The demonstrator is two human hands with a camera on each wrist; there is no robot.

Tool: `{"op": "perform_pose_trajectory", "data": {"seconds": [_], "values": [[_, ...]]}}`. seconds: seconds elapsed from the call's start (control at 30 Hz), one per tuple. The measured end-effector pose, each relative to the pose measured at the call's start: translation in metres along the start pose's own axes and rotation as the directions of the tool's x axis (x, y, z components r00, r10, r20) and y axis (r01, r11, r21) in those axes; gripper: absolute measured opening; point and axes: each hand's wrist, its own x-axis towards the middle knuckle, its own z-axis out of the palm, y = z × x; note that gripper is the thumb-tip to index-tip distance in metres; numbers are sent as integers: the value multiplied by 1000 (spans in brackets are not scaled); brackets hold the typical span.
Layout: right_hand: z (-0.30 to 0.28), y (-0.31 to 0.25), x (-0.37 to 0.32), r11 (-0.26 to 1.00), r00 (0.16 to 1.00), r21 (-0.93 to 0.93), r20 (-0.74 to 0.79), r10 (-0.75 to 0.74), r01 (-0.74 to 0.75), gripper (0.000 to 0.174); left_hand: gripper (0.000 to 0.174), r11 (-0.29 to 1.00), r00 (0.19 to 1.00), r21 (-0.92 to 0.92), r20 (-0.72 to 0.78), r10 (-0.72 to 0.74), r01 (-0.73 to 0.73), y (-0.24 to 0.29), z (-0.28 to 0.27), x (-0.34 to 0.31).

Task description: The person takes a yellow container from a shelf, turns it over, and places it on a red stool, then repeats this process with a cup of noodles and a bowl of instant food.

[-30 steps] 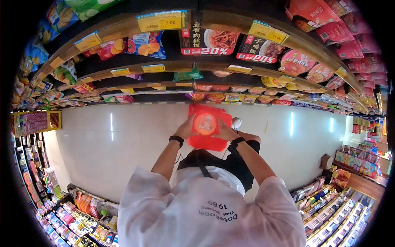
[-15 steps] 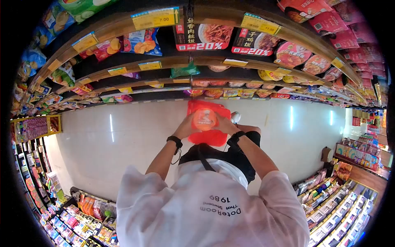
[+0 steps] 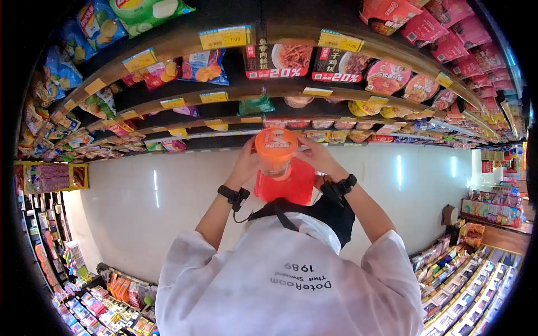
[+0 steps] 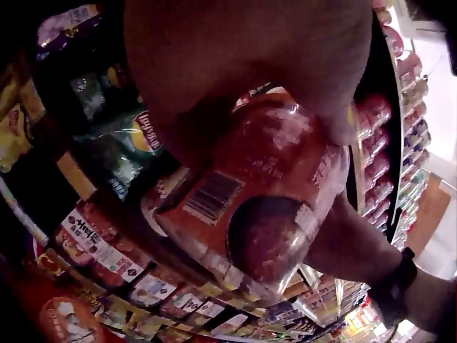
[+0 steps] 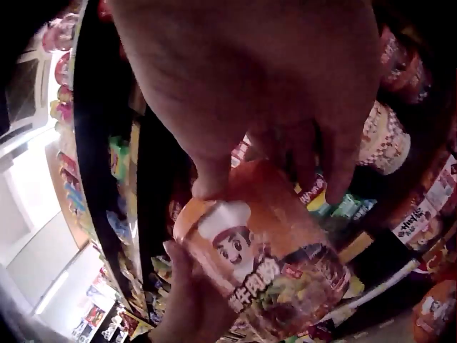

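An orange-lidded instant food cup is held up between both hands in the head view. My left hand grips its left side and my right hand its right side. The left wrist view shows the cup's barcode side under the fingers of the left hand. In the right wrist view the cup shows a cartoon chef, with the right hand holding it near the lid. A red basket-like object is below the cup.
Shelves with a front edge span the area ahead, carrying chip bags, boxed meals and bowls. Pale floor lies below. Low display racks stand behind on both sides.
Both hands have raised the cup up and away from the red object toward the shelves. The cup's side now shows, and the arms are spread slightly wider.
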Motion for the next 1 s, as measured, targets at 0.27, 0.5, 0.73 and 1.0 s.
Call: {"op": "perform_pose_trajectory", "data": {"seconds": [0.27, 0.5, 0.73, 1.0], "values": [[-17, -95, -3, 929, 936, 179, -201, -287, 323, 70, 74, 984, 983, 33, -38, 179, -178, 109, -12, 34], [-39, -180, -20, 852, 866, 200, -251, -433, 484, 72, 64, 949, 957, -139, 20, 289, -284, 204, 0, 37], [-81, -217, -18, 811, 751, -228, -306, -585, 539, 72, 77, 903, 908, -120, 24, 418, -412, 267, 5, 58], [-104, -252, -18, 761, 692, -302, -317, -649, 575, 68, 72, 818, 817, 49, -51, 575, -573, 304, 14, 79]]}}
